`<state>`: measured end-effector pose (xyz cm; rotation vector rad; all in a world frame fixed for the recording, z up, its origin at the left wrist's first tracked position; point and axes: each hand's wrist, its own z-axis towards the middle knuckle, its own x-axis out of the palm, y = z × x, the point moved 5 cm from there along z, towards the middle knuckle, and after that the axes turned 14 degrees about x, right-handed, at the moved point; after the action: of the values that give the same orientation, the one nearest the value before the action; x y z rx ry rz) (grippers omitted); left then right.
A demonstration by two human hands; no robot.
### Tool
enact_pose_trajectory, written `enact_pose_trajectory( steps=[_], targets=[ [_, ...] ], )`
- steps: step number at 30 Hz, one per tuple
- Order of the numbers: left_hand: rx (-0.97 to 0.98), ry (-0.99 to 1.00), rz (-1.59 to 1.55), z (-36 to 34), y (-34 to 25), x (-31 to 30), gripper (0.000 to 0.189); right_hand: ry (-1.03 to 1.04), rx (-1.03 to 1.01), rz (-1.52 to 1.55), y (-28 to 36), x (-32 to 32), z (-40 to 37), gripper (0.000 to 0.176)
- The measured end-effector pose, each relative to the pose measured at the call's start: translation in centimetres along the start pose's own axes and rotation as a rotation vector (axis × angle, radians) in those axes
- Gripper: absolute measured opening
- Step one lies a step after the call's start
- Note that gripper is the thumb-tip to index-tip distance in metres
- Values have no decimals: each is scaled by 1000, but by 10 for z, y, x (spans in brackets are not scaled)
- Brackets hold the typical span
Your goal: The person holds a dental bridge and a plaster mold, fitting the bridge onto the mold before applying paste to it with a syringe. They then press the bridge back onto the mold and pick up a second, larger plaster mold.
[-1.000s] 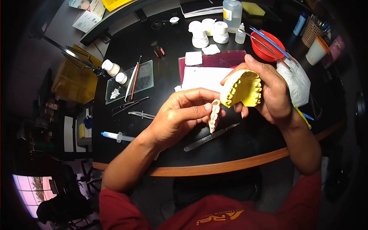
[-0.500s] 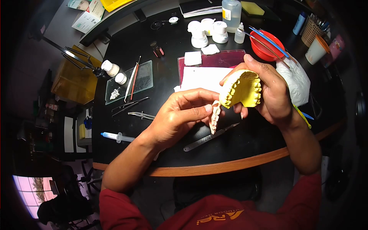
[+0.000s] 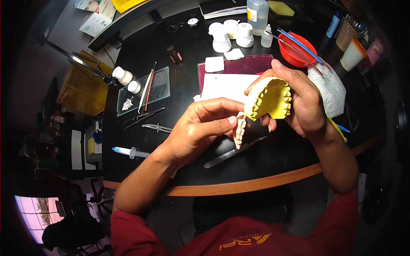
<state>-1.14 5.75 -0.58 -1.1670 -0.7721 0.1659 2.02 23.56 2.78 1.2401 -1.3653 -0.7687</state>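
Between the thumb and fingers of my left hand (image 3: 209, 123) is a small pale pinkish dental cast (image 3: 241, 130), a row of teeth pointing down toward me. My right hand (image 3: 305, 100) is wrapped round a yellow dental arch model (image 3: 275, 100), its teeth and hollow inner side turned to me. The two casts are held side by side, the small one at the lower left edge of the yellow one. On the black table under them lies a metal scalpel (image 3: 224, 158), blade toward the right.
White jars (image 3: 221, 42), a red bowl (image 3: 294, 50) with brushes across it and a white padded bundle (image 3: 329, 89) stand behind. Left lie a glass slab (image 3: 149, 89), tweezers (image 3: 157, 127) and a syringe (image 3: 130, 152). A wooden edge (image 3: 239, 186) borders the table in front.
The small pale cast has turned slightly in my left fingers. My right hand and the yellow model are nearly unmoved.
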Motion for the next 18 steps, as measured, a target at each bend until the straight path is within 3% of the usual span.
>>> enact_pose_trajectory(
  steps=[9, 18],
  targets=[
    [-39, -47, -50, -1, 0, 2, 29, 15, 7, 1, 0, 0, 1, 62],
    [-133, -78, -311, -3, 8, -3, 38, 34, 13, 8, -1, 0, 1, 63]
  ],
)
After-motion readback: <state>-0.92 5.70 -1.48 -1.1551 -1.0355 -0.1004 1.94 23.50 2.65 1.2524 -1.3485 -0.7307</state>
